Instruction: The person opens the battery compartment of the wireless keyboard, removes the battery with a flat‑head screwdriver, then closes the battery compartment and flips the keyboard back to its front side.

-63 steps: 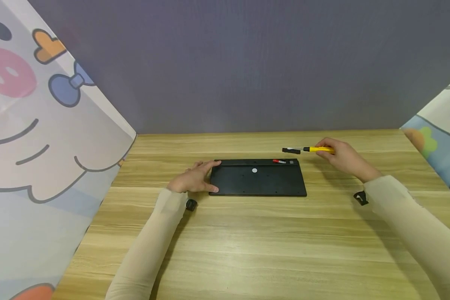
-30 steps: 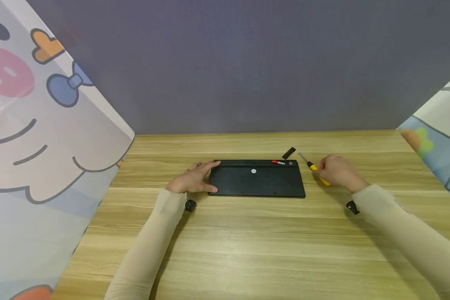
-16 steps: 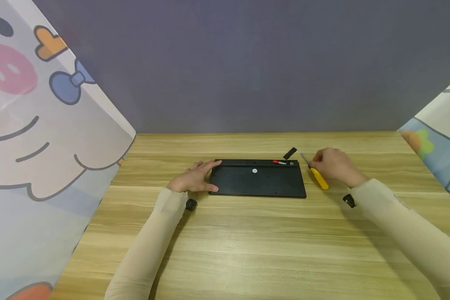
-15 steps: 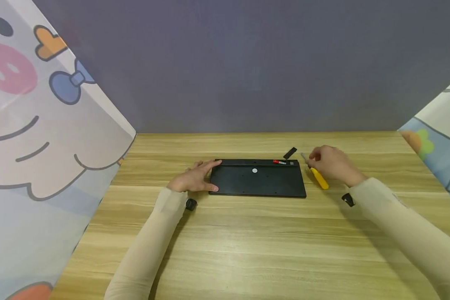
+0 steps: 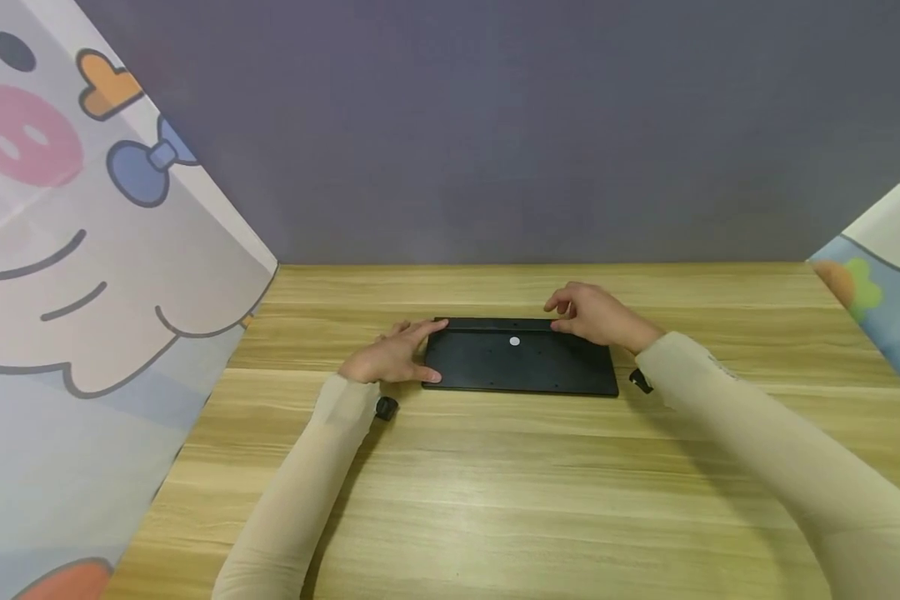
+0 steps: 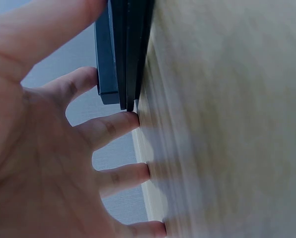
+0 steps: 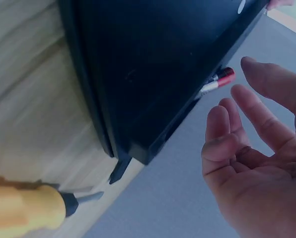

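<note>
A black keyboard [image 5: 517, 367] lies underside up on the table, a round white sticker on its back. My left hand [image 5: 390, 357] rests at its left end, thumb on the near corner and index finger at the far corner; the other fingertips touch the tabletop. Over the far right part hovers my right hand [image 5: 600, 317], fingers loosely bent and holding nothing. Close to its thumb in the right wrist view, a red-and-silver battery [image 7: 220, 83] sits in the keyboard's far ridge. The head view has this battery hidden behind the hand.
In the right wrist view, a yellow-handled screwdriver [image 7: 29, 210] lies on the table beside the keyboard's right end. A small black cover [image 7: 120, 171] shows past the keyboard's corner. A grey partition [image 5: 495, 133] rises behind the wooden table [image 5: 510, 492].
My right hand put the screwdriver down right of the keyboard, let it go, and moved left over the battery. Earlier, the screwdriver tip was at the small black cover. My left hand stayed in place.
</note>
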`<state>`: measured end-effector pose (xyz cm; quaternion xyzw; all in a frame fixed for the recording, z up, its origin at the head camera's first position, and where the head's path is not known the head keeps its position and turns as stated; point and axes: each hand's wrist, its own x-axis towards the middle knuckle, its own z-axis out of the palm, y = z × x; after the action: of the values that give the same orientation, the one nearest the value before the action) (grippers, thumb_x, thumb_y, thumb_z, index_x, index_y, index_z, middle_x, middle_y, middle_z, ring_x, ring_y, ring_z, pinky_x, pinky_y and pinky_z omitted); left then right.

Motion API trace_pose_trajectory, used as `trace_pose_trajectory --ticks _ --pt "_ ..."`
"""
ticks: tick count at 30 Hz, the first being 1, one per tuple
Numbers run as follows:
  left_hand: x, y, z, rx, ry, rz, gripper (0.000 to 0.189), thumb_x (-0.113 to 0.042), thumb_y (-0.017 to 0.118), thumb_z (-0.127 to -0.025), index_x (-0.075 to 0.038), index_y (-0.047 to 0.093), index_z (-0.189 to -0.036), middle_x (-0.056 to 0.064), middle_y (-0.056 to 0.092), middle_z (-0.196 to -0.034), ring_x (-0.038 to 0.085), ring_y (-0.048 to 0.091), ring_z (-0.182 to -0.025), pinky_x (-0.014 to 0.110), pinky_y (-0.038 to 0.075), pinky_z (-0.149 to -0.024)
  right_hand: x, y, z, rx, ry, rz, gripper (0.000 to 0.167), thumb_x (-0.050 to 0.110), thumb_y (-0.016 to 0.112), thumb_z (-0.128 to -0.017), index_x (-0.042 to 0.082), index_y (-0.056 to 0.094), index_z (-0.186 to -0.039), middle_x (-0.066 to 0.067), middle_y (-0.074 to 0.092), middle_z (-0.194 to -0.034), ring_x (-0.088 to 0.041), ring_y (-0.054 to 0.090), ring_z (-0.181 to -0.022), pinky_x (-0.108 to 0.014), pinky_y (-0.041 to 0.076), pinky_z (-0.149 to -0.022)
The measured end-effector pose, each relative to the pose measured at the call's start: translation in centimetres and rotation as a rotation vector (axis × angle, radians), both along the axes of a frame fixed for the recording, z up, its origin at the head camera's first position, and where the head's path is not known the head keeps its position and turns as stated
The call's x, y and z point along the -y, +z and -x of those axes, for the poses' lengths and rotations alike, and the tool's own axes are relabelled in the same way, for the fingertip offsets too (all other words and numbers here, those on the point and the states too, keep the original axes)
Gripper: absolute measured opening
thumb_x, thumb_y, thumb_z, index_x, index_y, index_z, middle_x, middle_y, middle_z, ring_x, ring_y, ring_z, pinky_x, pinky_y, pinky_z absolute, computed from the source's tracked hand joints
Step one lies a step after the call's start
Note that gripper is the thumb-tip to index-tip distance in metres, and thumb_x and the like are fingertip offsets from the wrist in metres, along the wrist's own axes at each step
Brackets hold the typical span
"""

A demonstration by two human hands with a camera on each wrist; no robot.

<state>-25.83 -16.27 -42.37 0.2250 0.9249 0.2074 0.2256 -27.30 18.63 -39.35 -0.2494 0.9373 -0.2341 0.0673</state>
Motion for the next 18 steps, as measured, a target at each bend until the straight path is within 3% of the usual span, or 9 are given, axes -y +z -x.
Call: trace_pose_trajectory --ticks 9,18 --pt "-0.1 -0.1 0.0 -0.002 0.001 -0.005 0.094 -0.045 0.074 -0.079 -0.037 0.015 -0.152 0.003 0.019 -0.155 0.034 0.002 -0.141 0.065 0.007 -0.105 -0.1 -0.4 0.2 0.004 0.008 -0.001 0.011 0.008 0.07 -0.086 0.006 0.07 -0.097 -0.003 0.061 -0.09 -0.02 0.058 -0.08 -0.04 0.048 -0.07" --pt "-0.1 -0.2 0.1 0.002 0.005 -0.007 0.093 -0.043 0.074 -0.08 -0.037 0.015 -0.152 0.003 0.019 -0.155 0.033 0.001 -0.142 0.064 0.006 -0.105 -1.1 -0.1 0.3 0.016 -0.007 0.036 0.005 0.006 0.067 -0.087 0.008 0.066 -0.092 0.0 0.062 -0.083 -0.016 0.057 -0.075 -0.036 0.047 -0.068"
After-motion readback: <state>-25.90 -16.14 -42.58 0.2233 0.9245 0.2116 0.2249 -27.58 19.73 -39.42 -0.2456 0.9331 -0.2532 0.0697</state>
